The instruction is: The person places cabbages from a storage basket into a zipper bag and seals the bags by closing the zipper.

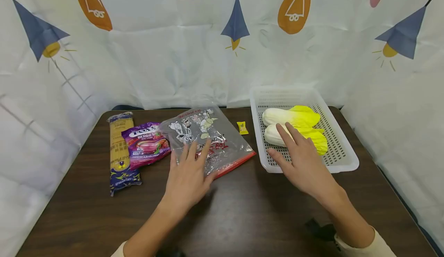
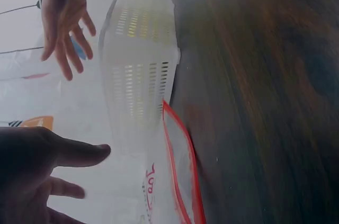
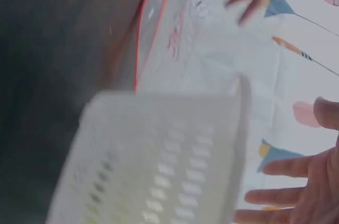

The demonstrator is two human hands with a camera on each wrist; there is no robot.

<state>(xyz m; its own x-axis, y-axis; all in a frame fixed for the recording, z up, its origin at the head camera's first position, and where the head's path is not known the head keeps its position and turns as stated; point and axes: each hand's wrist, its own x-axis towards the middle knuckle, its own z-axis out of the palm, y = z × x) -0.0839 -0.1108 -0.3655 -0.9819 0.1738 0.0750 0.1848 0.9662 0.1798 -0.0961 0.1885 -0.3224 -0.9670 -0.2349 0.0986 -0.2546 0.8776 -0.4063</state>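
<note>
Clear printed zip bag with a red seal (image 1: 208,139) looks light, limp and slippery under my left hand (image 1: 187,176), fingers (image 1: 204,151) spread flat, so I'd judge the stiffer red edge safest to pinch.

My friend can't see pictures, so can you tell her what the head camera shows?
A person's left hand rests open on a clear printed plastic zip bag on a dark wooden table. The right hand reaches open over two yellow-tipped cabbages in a white perforated plastic basket.
</note>
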